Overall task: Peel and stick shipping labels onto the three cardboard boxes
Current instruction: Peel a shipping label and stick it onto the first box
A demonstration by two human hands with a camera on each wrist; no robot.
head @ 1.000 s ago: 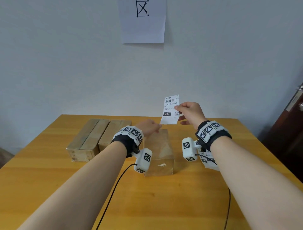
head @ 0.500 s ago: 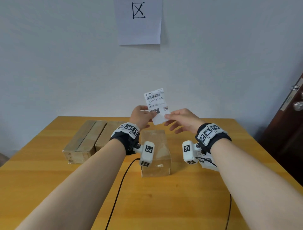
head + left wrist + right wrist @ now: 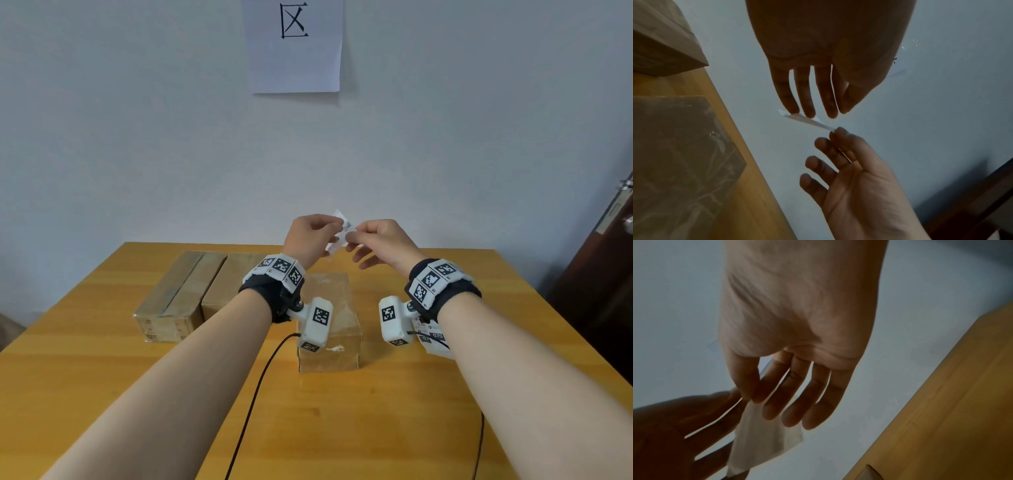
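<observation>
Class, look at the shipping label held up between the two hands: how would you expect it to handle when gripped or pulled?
The label looks thin and probably floppy: the left wrist view shows it edge-on as a sliver. It is likely very light, since the left hand and right hand hold it by fingertips alone. Being paper, it may crease or tear if pulled hard.

Left hand [image 3: 310,236] and right hand [image 3: 380,240] raised, pinching.

Right hand [image 3: 797,318] reaching down from top, thumb and forefinger pinching the label [image 3: 764,434] at its upper edge, other 3 fingers [image 3: 793,410] straight over it. Left hand [image 3: 674,431] at label's left, dark, touching it. Table [image 3: 941,410] right of label; wall [image 3: 674,296] behind.
</observation>
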